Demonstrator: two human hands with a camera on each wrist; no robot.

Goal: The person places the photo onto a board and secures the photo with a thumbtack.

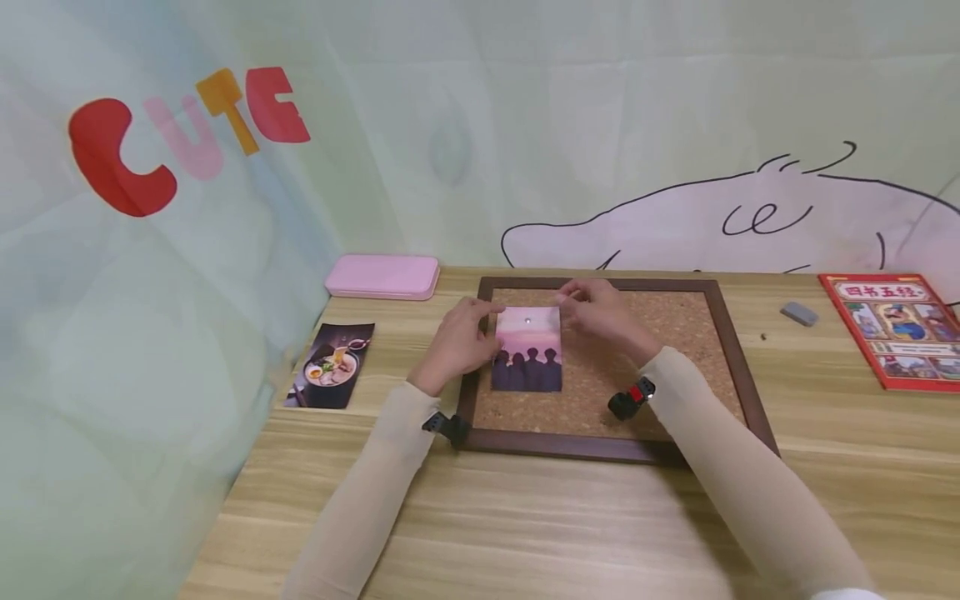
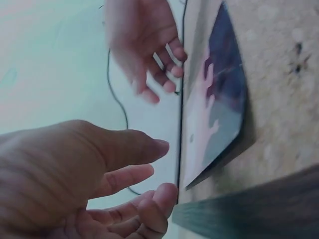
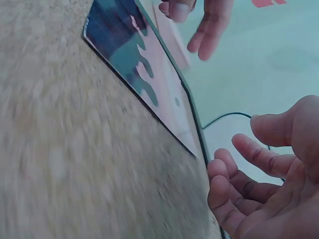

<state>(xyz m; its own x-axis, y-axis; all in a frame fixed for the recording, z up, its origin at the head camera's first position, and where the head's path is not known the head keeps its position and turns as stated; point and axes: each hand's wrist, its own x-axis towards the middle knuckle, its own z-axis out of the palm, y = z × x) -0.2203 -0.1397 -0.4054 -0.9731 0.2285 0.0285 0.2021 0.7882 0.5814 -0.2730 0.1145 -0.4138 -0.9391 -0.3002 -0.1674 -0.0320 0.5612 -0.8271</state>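
A photo (image 1: 528,358) of several dark silhouettes under a pink sky lies on a brown-framed cork board (image 1: 682,321). A small pale round pin head (image 1: 527,320) shows near the photo's top middle. My left hand (image 1: 459,337) is beside the photo's left edge, its fingers relaxed and holding nothing. Near the top right corner, my right hand (image 1: 603,317) hovers with loosely bent fingers and nothing in them. In the left wrist view, the photo's lower edges (image 2: 234,144) stand slightly off the cork. Both hands are apart from the photo in the right wrist view.
Left of the board lies a photo of a ramen bowl (image 1: 330,367), with a pink pencil case (image 1: 384,277) behind it. To the right are a grey eraser (image 1: 799,313), a tiny dark bit (image 1: 763,337) and a red comic-style book (image 1: 900,333). A printed curtain (image 1: 465,125) hangs behind.
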